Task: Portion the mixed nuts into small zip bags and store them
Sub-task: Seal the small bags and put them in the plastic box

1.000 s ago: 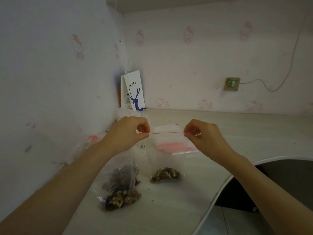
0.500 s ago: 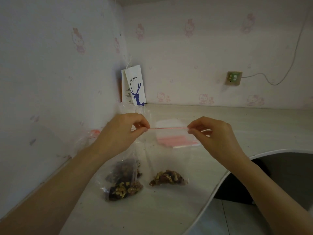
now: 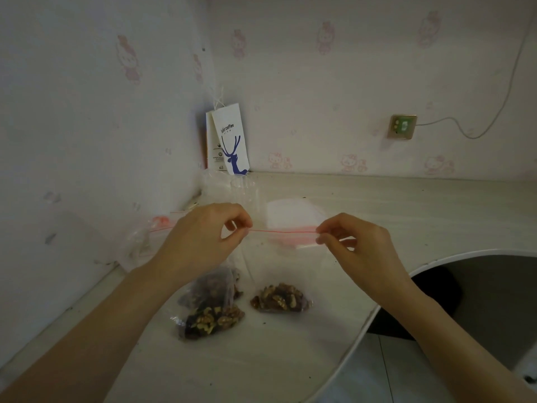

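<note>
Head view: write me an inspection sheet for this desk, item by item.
Surface: pale desk, curved front edge.
Job's things: zip bag held up by its red strip, nuts at its bottom; more bagged nuts left of it; empty bags behind.
Clutter: coffee bag in the corner; crumpled plastic by the left wall.
Grippers: left hand and right hand each pinch one end of the strip.
Cables: one cable from the wall socket, off the desk.
Surroundings: patterned wallpaper; dim light.
</note>
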